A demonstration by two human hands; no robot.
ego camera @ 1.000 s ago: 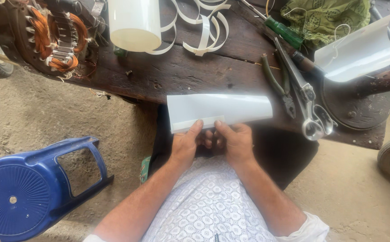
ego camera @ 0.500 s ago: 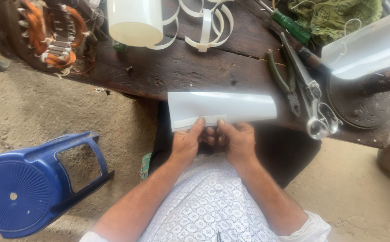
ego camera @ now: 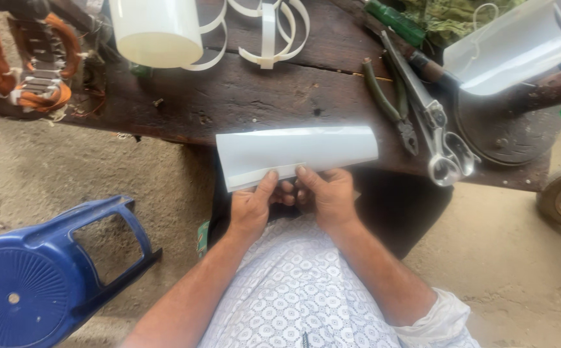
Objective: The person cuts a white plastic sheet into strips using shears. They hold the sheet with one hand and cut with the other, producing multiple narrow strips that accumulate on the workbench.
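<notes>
Centre of frame: one white sheet [ego camera: 296, 154], folded over on itself, lies at the near edge of the dark wooden desk [ego camera: 261, 96], wider at its left end. Left hand [ego camera: 253, 207] and right hand [ego camera: 327, 195] meet side by side at its lower edge. Both hands' fingers are curled and pressed onto the folded edge, thumbs on top, pinching the sheet between thumb and fingers.

Upper left: one motor stator [ego camera: 32, 64] with orange-brown copper windings. Just right of it, one white cylindrical roll [ego camera: 155, 29]. Top centre: several curled white strips [ego camera: 264, 29]; count unclear, at least three loops.

Right of the sheet: one pair of green-handled pliers [ego camera: 390, 103], one pair of metal scissors [ego camera: 438, 138], touching side by side. Upper right: one green-handled screwdriver [ego camera: 396, 22], one second bent white sheet [ego camera: 512, 48], one round metal disc [ego camera: 509, 125].

Lower left, on the ground: one blue plastic stool [ego camera: 42, 277].
</notes>
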